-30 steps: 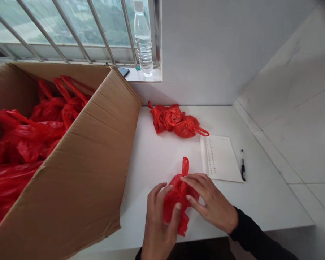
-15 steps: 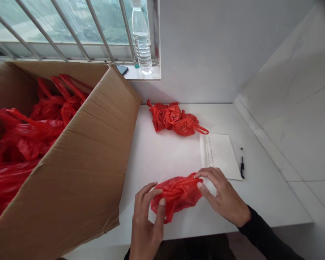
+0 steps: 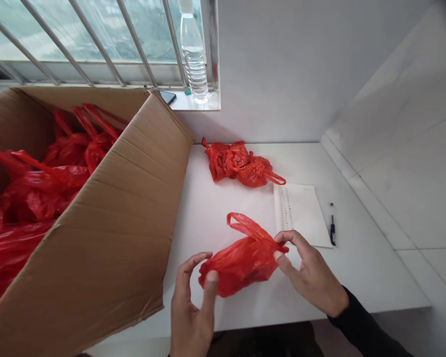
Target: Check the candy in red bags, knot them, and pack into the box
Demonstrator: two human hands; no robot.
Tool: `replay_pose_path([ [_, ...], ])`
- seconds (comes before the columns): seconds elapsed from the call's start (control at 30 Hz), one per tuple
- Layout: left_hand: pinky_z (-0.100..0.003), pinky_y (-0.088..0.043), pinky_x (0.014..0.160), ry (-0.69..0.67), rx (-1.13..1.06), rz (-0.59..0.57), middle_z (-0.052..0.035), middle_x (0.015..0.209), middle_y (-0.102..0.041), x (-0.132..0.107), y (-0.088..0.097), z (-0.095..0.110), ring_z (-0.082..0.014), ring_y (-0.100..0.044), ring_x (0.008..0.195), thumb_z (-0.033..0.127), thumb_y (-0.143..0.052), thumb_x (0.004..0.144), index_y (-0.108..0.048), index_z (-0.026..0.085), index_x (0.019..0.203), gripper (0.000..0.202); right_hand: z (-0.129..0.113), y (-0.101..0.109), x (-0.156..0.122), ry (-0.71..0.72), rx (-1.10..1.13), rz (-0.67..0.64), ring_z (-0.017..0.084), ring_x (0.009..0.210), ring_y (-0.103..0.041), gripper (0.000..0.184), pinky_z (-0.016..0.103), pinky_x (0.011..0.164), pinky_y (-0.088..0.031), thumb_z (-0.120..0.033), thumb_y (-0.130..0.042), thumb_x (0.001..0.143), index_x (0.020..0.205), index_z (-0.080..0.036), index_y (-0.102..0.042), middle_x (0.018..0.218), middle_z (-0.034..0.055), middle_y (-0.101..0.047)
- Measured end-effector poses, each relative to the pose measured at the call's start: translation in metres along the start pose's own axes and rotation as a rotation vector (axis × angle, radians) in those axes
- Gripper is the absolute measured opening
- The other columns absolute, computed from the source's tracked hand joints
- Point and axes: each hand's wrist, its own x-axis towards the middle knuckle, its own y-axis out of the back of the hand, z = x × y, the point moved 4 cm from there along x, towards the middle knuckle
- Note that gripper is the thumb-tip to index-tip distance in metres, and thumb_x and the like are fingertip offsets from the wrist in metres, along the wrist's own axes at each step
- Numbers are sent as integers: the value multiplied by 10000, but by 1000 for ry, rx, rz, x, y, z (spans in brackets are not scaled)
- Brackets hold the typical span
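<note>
Table edge near red bag | carton apart | right grip pinching bag | left grip spread

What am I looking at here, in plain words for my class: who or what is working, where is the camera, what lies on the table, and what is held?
There is no machine: a person works with two bare hands. Every picture comes from one camera worn on the head, looking forward and down.

The right hand pinches one end of a red plastic bag. The left hand curves around the other end; whether it grips is unclear.

Farther back on the white table lies a red plastic bundle. At right are a sheet of paper and a pen. A cardboard box at left holds more red plastic.
</note>
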Motion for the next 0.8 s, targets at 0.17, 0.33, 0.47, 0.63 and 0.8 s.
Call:
replay_pose_path([
  [0.17, -327, -514, 890, -184, 51, -76, -17, 1121, -663, 3, -11, 20, -209, -628, 1054, 303, -712, 914, -681, 326, 1177, 267, -16, -10, -1, 80, -49, -38, 188, 948, -617, 299, 354, 895, -495, -343, -619, 929, 1219, -281, -590, 1023, 1, -641],
  [0.33, -265, -507, 811, -36, 1, 142, -4, 993, -676, 6, 8, 8, -163, -649, 919, 328, -648, 972, -658, 267, 1033, 87, 2, 2, 0, -93, 15, 33, 168, 703, -577, 153, 305, 594, -454, -406, -528, 989, 999, -263, -584, 825, -22, -610],
  [0.47, -246, -548, 779, 92, -70, 255, -19, 990, -694, -2, 18, 0, -171, -696, 924, 406, -637, 971, -627, 247, 1063, 184, 3, 9, -8, -45, 4, 155, 229, 991, -630, 174, 398, 859, -520, -332, -557, 972, 1131, -262, -552, 1054, 36, -640],
  [0.63, -303, -561, 850, 71, -163, 161, -54, 1187, -675, -9, 12, 10, -214, -672, 1049, 410, -652, 950, -613, 273, 1238, 321, -48, 16, -28, 325, 117, 390, 236, 1073, -601, 350, 436, 913, -530, -115, -580, 921, 1203, -312, -514, 1108, 51, -589],
  [0.8, -253, -458, 741, 8, -122, 55, 31, 885, -611, -6, 4, 34, -145, -581, 807, 344, -675, 944, -651, 261, 927, 87, -82, -12, -21, 594, -144, -62, 224, 1014, -622, 336, 432, 911, -546, -39, -528, 940, 1207, -242, -544, 1059, 42, -673],
])
